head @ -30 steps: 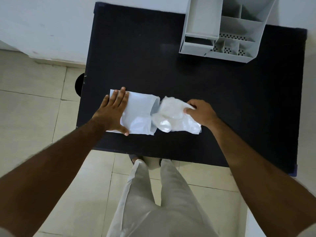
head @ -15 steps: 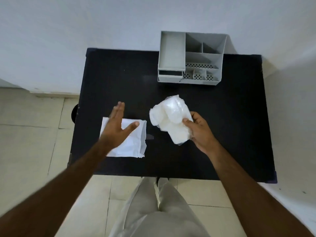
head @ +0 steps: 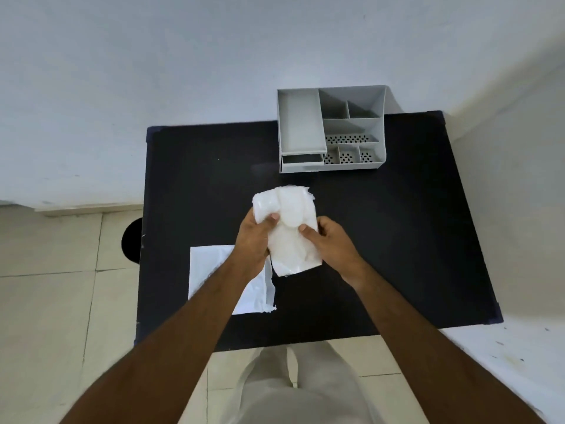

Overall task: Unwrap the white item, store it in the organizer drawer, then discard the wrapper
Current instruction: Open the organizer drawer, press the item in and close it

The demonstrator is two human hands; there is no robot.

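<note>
Centrally, both hands' grip holds white item [head: 290, 231] above table [head: 397, 240].

My left hand [head: 253, 237] has left the flat white plastic wrapper [head: 214, 270] on the black desk [head: 397, 240] and joined my right hand [head: 331, 240] on the soft, white, crinkled padded item [head: 293, 221]. Both now grip it, lifted clear of the wrapper, which lies empty beneath my left forearm.

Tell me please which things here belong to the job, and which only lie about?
For the job: white item, held by left hand and right hand; wrapper on the table; organizer; its drawer.

Lying about: black round object on the floor.
</note>
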